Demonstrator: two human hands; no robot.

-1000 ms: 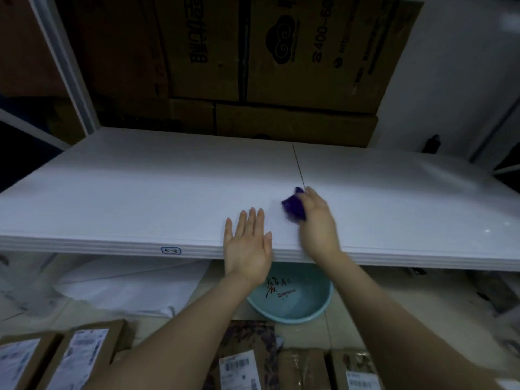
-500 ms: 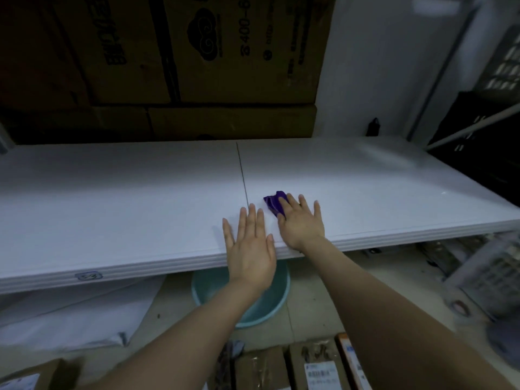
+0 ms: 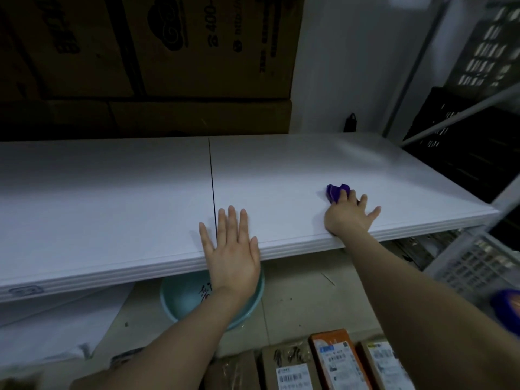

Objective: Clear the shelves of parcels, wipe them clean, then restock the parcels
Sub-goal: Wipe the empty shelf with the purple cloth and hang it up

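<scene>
Left hand [image 3: 230, 249] lies flat on the shelf [image 3: 112, 206], fingers straight, holding nothing. Right hand [image 3: 347, 218] presses a cloth [image 3: 334, 191] to the shelf with spread fingers; it bunches just past the fingertips. Parcels [image 3: 332, 361] lie on the floor below.

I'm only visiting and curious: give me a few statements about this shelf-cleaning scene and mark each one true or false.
1. The right hand presses a purple cloth onto the white shelf. True.
2. The left hand is curled into a fist. False: it lies flat on the shelf, fingers straight, over the dark seam.
3. The teal basin stands on the shelf. False: it sits on the floor below the shelf's front edge.
4. Labelled parcels lie on the floor in front of the shelf. True.
5. The cloth lies left of the seam. False: it is on the panel to the right of it.
</scene>
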